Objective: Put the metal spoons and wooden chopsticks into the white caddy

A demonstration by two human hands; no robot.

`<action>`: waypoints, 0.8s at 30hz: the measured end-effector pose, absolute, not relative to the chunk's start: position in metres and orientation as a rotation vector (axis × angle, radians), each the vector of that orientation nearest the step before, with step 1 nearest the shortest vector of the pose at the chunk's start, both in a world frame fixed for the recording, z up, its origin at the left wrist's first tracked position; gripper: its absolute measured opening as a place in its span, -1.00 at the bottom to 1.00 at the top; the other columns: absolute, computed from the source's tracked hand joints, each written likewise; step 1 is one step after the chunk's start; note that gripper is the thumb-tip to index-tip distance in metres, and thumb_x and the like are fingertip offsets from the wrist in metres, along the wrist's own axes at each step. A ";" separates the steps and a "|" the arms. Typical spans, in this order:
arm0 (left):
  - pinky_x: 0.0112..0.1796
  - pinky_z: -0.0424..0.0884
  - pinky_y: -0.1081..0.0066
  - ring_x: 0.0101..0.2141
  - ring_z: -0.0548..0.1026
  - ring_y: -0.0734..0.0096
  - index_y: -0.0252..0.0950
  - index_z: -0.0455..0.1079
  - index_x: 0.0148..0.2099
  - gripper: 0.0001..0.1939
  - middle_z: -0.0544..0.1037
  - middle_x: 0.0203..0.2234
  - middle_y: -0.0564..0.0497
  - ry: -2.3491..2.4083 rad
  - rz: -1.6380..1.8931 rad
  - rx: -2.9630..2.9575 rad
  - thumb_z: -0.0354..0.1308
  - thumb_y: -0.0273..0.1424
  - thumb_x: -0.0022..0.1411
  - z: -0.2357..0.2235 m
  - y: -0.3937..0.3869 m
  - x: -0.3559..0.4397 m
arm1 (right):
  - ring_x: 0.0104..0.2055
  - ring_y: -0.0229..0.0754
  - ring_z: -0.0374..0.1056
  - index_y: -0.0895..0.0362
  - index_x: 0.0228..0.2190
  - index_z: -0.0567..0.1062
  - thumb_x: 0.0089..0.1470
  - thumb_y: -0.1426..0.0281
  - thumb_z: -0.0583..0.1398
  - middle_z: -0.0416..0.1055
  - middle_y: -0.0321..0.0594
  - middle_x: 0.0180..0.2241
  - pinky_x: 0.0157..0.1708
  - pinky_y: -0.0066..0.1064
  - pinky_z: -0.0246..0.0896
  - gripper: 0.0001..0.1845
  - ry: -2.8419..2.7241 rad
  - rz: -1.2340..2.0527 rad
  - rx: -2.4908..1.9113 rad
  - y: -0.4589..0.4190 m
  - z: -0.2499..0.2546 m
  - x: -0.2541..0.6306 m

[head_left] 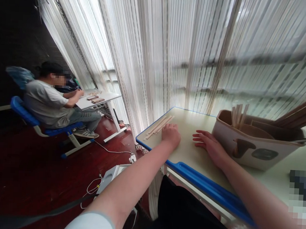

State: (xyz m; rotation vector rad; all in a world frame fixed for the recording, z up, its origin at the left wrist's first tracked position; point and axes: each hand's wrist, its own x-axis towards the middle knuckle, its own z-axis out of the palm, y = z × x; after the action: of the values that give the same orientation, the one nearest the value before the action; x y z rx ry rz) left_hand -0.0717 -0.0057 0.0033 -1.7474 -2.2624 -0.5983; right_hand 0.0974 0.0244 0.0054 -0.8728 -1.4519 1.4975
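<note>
Several thin, pale wooden sticks [157, 128] lie side by side near the far left corner of the desk [187, 121]. My left hand [170, 134] rests beside their right ends with its fingers curled down. Its fingertips are hidden, so whatever they hold cannot be made out. Farther right, my right hand [209, 144] lies low over the desktop, fingers spread and nothing in them. It is close to the left side of a beige divided container [253, 150], where a bundle of similar sticks [239, 115] stands upright.
Darker wooden strips [300, 110] lean out of the container's right side. A blue rim [208, 185] edges the desk toward me. Sheer curtains [197, 55] hang behind it. To the left, a seated person [51, 99] works at a white table [110, 97]; cables [87, 189] trail on the floor.
</note>
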 end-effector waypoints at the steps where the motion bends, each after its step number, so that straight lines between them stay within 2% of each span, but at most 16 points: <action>1: 0.08 0.07 0.10 0.14 0.13 0.04 -0.39 0.19 0.16 -0.50 0.27 0.10 -0.27 -2.318 -0.564 -1.673 -0.06 -0.38 0.17 0.003 -0.004 -0.072 | -0.21 -0.16 0.36 0.10 -0.21 0.39 -0.03 0.26 0.16 0.43 -0.13 -0.23 -0.27 -0.34 0.30 -0.70 -1.445 1.506 -0.872 0.025 0.005 0.098; 3: 0.11 -0.07 -0.02 0.18 0.01 -0.06 -0.48 0.12 0.19 -0.42 0.16 0.16 -0.36 -2.440 -0.493 -1.559 -0.07 -0.28 0.18 0.001 -0.002 -0.073 | -0.22 -0.17 0.36 0.11 -0.21 0.40 -0.02 0.27 0.16 0.43 -0.13 -0.24 -0.24 -0.34 0.29 -0.70 -1.455 1.507 -0.877 0.026 0.004 0.098; 5: 0.12 -0.13 -0.05 0.15 0.08 -0.05 -0.49 0.20 0.13 -0.46 0.22 0.11 -0.38 -2.496 -0.447 -1.562 -0.09 -0.25 0.18 0.000 0.000 -0.073 | -0.23 -0.18 0.36 0.11 -0.21 0.40 -0.02 0.27 0.16 0.43 -0.14 -0.25 -0.23 -0.34 0.29 -0.70 -1.475 1.497 -0.885 0.026 0.004 0.098; 7: 0.14 -0.12 0.02 0.08 0.20 0.04 -0.44 0.29 0.03 -0.56 0.34 0.02 -0.32 -2.444 -0.461 -1.644 -0.12 -0.31 0.19 0.001 0.000 -0.073 | -0.25 -0.19 0.36 0.11 -0.22 0.41 -0.02 0.25 0.17 0.43 -0.15 -0.26 -0.23 -0.35 0.29 -0.70 -1.487 1.491 -0.890 0.025 0.004 0.098; 9: 0.14 -0.11 0.06 0.08 0.21 0.09 -0.39 0.28 0.04 -0.59 0.34 0.01 -0.27 -2.362 -0.516 -1.669 -0.13 -0.37 0.18 0.003 -0.001 -0.073 | -0.28 -0.20 0.35 0.11 -0.23 0.41 -0.01 0.23 0.16 0.43 -0.16 -0.29 -0.24 -0.34 0.30 -0.70 -1.489 1.489 -0.891 0.025 0.005 0.099; 12: 0.12 -0.15 -0.04 0.17 0.03 -0.08 -0.40 0.16 0.16 -0.45 0.17 0.15 -0.33 -2.451 -0.534 -1.509 -0.07 -0.28 0.15 0.002 0.001 -0.075 | -0.32 -0.22 0.35 0.12 -0.25 0.42 -0.01 0.22 0.16 0.44 -0.16 -0.33 -0.26 -0.34 0.32 -0.71 -1.484 1.494 -0.890 0.025 0.006 0.099; 14: 0.10 -0.16 -0.11 0.18 -0.01 -0.19 -0.45 0.16 0.16 -0.36 0.12 0.16 -0.40 -2.569 -0.499 -1.416 -0.04 -0.17 0.11 0.000 0.004 -0.076 | -0.35 -0.23 0.35 0.12 -0.27 0.43 -0.01 0.22 0.16 0.44 -0.17 -0.35 -0.27 -0.35 0.32 -0.72 -1.480 1.499 -0.887 0.025 0.006 0.099; 17: 0.10 -0.11 -0.06 0.18 0.02 -0.12 -0.38 0.19 0.15 -0.35 0.16 0.16 -0.35 -2.539 -0.487 -1.449 -0.05 -0.11 0.09 -0.003 0.009 -0.080 | -0.35 -0.23 0.36 0.12 -0.29 0.43 0.00 0.22 0.16 0.44 -0.17 -0.37 -0.28 -0.35 0.33 -0.73 -1.481 1.502 -0.877 0.026 0.005 0.100; 19: 0.10 -0.12 -0.05 0.21 -0.06 -0.10 -0.32 0.13 0.20 -0.30 0.10 0.20 -0.31 -2.485 -0.497 -1.440 -0.02 -0.07 0.06 -0.003 0.011 -0.086 | -0.35 -0.23 0.35 0.13 -0.30 0.44 -0.01 0.22 0.16 0.44 -0.17 -0.38 -0.29 -0.36 0.33 -0.73 -1.483 1.497 -0.869 0.025 0.006 0.101; 21: 0.08 -0.13 -0.10 0.22 -0.11 -0.17 -0.34 0.08 0.23 -0.21 0.05 0.21 -0.36 -2.561 -0.485 -1.340 -0.01 -0.01 0.02 0.000 0.012 -0.095 | -0.36 -0.22 0.36 0.13 -0.31 0.45 -0.02 0.21 0.17 0.44 -0.17 -0.39 -0.30 -0.36 0.34 -0.73 -1.493 1.487 -0.864 0.023 0.007 0.102; 24: 0.05 -0.07 -0.13 0.18 0.00 -0.23 -0.43 0.14 0.19 -0.18 0.10 0.17 -0.44 -2.758 -0.442 -1.167 -0.05 0.04 0.02 0.003 0.012 -0.108 | -0.36 -0.21 0.36 0.12 -0.34 0.47 -0.03 0.19 0.18 0.44 -0.17 -0.40 -0.29 -0.35 0.34 -0.72 -1.524 1.462 -0.864 0.021 0.008 0.102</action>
State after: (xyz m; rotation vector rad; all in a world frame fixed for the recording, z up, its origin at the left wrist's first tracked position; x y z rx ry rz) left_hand -0.1078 0.0118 0.0034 -1.1673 -2.7585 -0.4421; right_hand 0.1017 0.0209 0.0085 -0.8643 -1.5240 1.4615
